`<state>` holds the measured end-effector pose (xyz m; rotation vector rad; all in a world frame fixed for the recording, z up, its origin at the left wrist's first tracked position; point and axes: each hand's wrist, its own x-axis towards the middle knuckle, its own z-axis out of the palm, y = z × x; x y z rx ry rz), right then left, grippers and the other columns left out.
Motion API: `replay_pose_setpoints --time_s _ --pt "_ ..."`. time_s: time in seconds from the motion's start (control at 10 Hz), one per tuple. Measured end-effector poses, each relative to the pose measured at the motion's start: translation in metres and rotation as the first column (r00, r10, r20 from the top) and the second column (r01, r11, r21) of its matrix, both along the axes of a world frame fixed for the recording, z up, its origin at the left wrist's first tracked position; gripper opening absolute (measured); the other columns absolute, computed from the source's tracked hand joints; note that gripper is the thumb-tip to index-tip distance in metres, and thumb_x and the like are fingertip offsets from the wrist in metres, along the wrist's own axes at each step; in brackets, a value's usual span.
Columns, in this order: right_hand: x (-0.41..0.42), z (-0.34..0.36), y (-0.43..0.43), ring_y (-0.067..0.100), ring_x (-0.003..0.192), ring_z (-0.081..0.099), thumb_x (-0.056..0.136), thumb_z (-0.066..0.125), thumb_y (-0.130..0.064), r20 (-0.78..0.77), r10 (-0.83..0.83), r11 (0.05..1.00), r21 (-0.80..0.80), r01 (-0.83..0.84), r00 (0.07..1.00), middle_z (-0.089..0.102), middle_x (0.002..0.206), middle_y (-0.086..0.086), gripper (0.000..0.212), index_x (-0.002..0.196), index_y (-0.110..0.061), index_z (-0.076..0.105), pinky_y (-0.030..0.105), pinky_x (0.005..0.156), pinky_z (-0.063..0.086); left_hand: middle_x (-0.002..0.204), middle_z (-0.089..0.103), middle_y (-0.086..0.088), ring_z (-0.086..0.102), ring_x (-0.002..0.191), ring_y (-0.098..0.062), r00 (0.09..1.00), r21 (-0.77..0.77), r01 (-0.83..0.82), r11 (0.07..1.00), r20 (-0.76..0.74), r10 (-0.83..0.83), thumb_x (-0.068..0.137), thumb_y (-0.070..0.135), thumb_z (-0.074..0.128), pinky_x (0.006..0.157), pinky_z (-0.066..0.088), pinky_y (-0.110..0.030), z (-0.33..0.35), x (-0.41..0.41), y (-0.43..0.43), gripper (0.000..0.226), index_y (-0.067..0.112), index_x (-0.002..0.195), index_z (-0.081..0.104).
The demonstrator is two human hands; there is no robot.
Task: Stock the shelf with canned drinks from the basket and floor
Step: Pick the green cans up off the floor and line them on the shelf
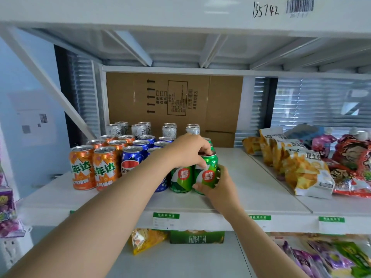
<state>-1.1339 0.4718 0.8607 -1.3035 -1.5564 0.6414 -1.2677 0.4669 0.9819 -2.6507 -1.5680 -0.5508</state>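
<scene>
On the white shelf (261, 189) stand rows of cans: orange cans (83, 167) at the left, blue cans (131, 159) beside them, white cans (138, 130) at the back, green cans (180, 180) in front. My left hand (188, 149) reaches over the cans and grips the top of the front right green can (207, 173). My right hand (220, 184) holds the same can low on its right side, thumb across the bottom front. The can stands upright on the shelf, touching the green can to its left.
A brown cardboard box (174, 101) stands behind the cans. Snack bags (301, 169) lie to the right on the same shelf. The shelf below holds a green carton (196, 237), a yellow bag (144, 239) and purple packets (321, 259). An upper shelf (180, 15) hangs overhead.
</scene>
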Motion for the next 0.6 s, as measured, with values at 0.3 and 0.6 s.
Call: replay_pose_setpoints --time_s 0.3,0.6 --pt "0.001 0.0 -0.001 0.01 0.091 0.057 0.068 0.086 -0.037 -0.003 -0.009 1.0 0.015 0.009 1.0 0.059 0.102 -0.012 0.064 0.116 -0.031 0.044 0.025 0.076 0.046 0.126 0.064 0.005 0.054 0.105 -0.01 0.991 0.0 0.007 1.0 0.134 -0.007 0.082 0.024 0.075 0.083 0.04 -0.026 -0.009 -0.005 0.002 0.042 0.027 0.123 0.066" --pt "0.013 0.006 -0.012 0.012 0.105 0.06 0.078 0.078 -0.032 -0.387 0.11 0.991 -0.031 -0.132 0.915 0.058 0.125 0.002 0.073 0.139 -0.021 0.04 0.024 0.076 0.052 0.136 0.058 0.001 0.054 0.121 -0.018 0.946 -0.001 -0.02 1.0 0.325 0.019 0.081 0.024 0.075 0.089 0.043 -0.029 -0.018 -0.008 -0.007 0.053 0.028 0.132 0.06"
